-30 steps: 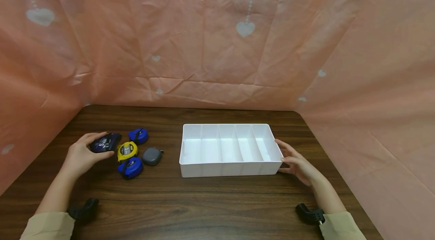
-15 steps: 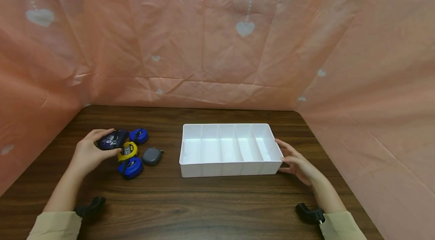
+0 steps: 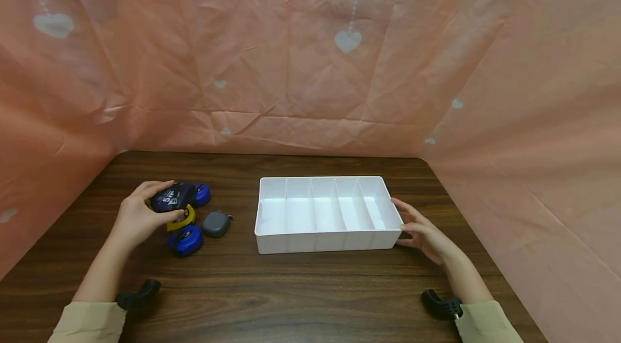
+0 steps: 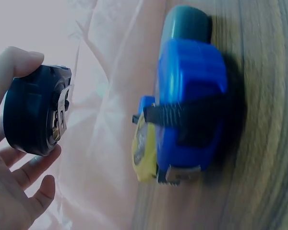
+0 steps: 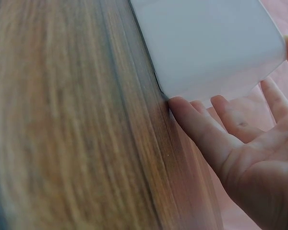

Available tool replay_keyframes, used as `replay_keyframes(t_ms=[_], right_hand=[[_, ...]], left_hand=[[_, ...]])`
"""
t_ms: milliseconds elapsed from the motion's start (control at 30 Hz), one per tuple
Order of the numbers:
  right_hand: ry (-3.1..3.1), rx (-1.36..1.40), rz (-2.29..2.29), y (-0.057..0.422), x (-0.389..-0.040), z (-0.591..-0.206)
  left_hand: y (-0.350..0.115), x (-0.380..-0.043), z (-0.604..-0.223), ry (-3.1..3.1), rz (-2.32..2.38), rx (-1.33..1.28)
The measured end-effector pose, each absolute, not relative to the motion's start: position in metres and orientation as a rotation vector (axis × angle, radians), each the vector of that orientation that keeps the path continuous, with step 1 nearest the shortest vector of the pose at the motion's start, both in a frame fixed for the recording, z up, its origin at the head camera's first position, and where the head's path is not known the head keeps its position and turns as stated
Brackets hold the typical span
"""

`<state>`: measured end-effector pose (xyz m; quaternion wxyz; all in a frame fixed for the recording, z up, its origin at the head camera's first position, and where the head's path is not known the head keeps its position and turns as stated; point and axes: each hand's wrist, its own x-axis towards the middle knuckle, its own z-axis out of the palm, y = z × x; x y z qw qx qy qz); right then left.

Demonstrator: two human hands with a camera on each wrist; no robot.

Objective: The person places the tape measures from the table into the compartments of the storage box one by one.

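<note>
Head view: my left hand point(image 3: 138, 219) gripped the dark tape measure point(image 3: 167, 199) between thumb and fingers, likely for security, above the counter point(image 3: 301, 294). It partly hid the yellow tape measure point(image 3: 189, 218) and the far blue tape measure point(image 3: 201, 196). My right hand point(image 3: 427, 238) rested relaxed fingers against the white five-compartment tray point(image 3: 325, 242), apparently bracing it; each finger's exact contact was unclear.

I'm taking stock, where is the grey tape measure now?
In the head view, the grey tape measure lies left of the white tray, just right of the nearer blue tape measure.
</note>
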<state>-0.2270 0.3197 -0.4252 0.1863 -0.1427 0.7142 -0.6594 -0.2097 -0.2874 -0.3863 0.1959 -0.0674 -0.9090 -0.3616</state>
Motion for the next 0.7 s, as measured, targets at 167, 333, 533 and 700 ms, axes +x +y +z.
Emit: replay_keyframes(t_ms=[167,333,533,700], right_hand=[[2.018,-0.412,-1.855,0.319,-0.227,-0.425],[2.024,-0.42,-1.85,0.318,-0.226,-0.423],[2.028,-0.4,-1.855,0.317,-0.225,-0.423],[2.026,-0.402,-1.859,0.317,-0.225,-0.424]], left_hand=[[-0.278,-0.21,-0.381,-2.549,-1.062,-0.21],[-0.27,-0.212,-0.378,-2.54,-1.111,-0.246],[-0.261,-0.216,-0.377,-2.519,-1.118,-0.301],[-0.254,-0.217,-0.377,-2.519,-1.102,-0.327]])
